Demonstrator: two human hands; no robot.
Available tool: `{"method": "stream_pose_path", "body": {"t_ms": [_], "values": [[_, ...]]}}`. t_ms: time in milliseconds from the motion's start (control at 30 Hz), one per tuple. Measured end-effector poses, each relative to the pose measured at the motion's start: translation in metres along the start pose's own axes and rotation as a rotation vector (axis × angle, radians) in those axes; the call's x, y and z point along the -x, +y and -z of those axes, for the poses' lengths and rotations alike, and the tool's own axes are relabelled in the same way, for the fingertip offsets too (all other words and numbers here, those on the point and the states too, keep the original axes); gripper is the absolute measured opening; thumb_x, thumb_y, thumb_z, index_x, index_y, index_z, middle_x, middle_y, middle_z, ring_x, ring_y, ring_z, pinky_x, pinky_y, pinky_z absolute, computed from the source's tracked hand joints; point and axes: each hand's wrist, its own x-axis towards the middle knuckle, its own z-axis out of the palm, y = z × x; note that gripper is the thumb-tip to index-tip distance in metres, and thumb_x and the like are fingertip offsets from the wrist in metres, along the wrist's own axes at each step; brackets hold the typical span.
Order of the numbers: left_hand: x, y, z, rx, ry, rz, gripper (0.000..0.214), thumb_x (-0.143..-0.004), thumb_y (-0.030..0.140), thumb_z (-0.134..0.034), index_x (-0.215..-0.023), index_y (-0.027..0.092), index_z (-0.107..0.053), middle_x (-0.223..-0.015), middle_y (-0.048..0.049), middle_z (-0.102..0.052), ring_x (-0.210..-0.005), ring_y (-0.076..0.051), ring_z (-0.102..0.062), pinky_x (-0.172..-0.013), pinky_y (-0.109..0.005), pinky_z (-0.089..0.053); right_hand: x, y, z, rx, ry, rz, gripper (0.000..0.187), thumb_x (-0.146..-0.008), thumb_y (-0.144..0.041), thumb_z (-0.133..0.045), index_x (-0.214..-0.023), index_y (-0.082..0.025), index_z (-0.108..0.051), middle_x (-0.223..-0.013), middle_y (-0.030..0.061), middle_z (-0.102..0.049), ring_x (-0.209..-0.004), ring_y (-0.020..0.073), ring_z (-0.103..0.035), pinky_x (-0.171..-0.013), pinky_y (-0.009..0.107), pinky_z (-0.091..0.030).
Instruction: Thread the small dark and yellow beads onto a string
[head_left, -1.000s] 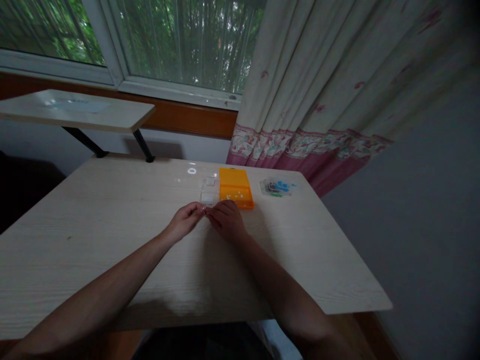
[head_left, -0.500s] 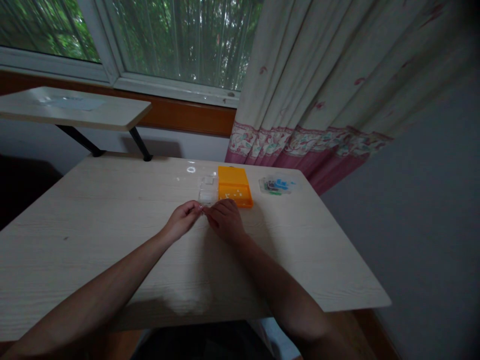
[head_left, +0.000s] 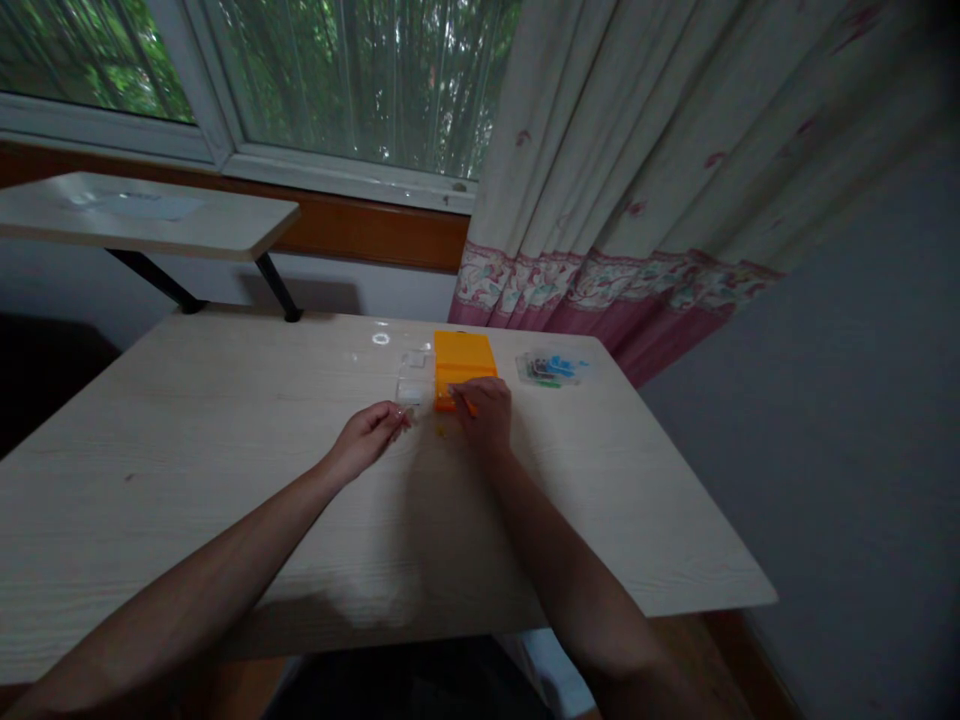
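Observation:
My left hand point(head_left: 373, 432) is closed in a pinch above the table, just in front of a clear plastic case point(head_left: 415, 390). Something small and pale shows at its fingertips, too tiny to name. An open orange box point(head_left: 463, 348) stands right beside the clear case, its lid part laid back. Over the box's front compartment, my right hand point(head_left: 486, 408) reaches in from the right with thumb and forefinger drawn together. A pale speck lies at those fingertips; I cannot make out what it is. The right hand covers most of the compartment.
A clear tray point(head_left: 551, 368) with blue and green pieces lies to the right of the orange box. Behind the clear case is a small shiny ring-shaped spot point(head_left: 381, 339). A raised shelf point(head_left: 225, 222) on black legs stands at the back left. A curtain point(head_left: 600, 230) hangs behind the table.
My right hand has moved away from my left fingertips, right and slightly back, to the orange box's front compartment. My left hand stays nearly where it was, still pinched.

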Motion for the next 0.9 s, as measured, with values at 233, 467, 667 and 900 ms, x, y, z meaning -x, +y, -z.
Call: {"method": "stream_pose_path", "body": {"t_ms": [233, 467, 667, 900], "values": [[0.0, 0.001, 0.0, -0.017, 0.008, 0.039, 0.041, -0.083, 0.056, -0.06, -0.082, 0.015, -0.064, -0.061, 0.0021, -0.051, -0.052, -0.008, -0.043, -0.049, -0.019, -0.028, -0.002, 0.023, 0.0, 0.094, 0.011, -0.252, 0.027, -0.094, -0.035, -0.053, -0.09, -0.019, -0.075, -0.091, 0.0065, -0.069, -0.094, 0.0203, -0.057, -0.091, 0.038, -0.039], [0.0, 0.002, -0.001, -0.042, -0.001, 0.019, 0.042, -0.083, 0.057, -0.059, -0.081, 0.015, -0.064, -0.06, 0.0023, -0.051, -0.052, -0.008, -0.043, -0.049, -0.019, -0.029, -0.002, 0.021, 0.0, 0.074, -0.023, -0.287, 0.03, -0.094, -0.037, -0.051, -0.091, -0.019, -0.075, -0.093, 0.0082, -0.068, -0.096, 0.022, -0.056, -0.09, 0.039, -0.038], [0.0, 0.002, -0.001, -0.054, 0.004, 0.03, 0.044, -0.081, 0.059, -0.06, -0.08, 0.015, -0.064, -0.06, 0.002, -0.052, -0.051, -0.008, -0.043, -0.048, -0.018, -0.029, -0.003, 0.023, -0.001, 0.079, -0.014, -0.247, 0.033, -0.095, -0.036, -0.048, -0.085, -0.019, -0.075, -0.087, 0.0077, -0.069, -0.089, 0.0209, -0.056, -0.087, 0.037, -0.039], [0.002, 0.006, -0.002, -0.062, 0.0, 0.042, 0.045, -0.082, 0.059, -0.06, -0.081, 0.015, -0.063, -0.06, 0.0026, -0.051, -0.048, -0.006, -0.039, -0.045, -0.018, -0.025, -0.002, 0.023, -0.001, 0.08, -0.036, -0.259, 0.033, -0.096, -0.035, -0.048, -0.086, -0.019, -0.074, -0.089, 0.0074, -0.069, -0.09, 0.0205, -0.056, -0.087, 0.037, -0.038]]}}
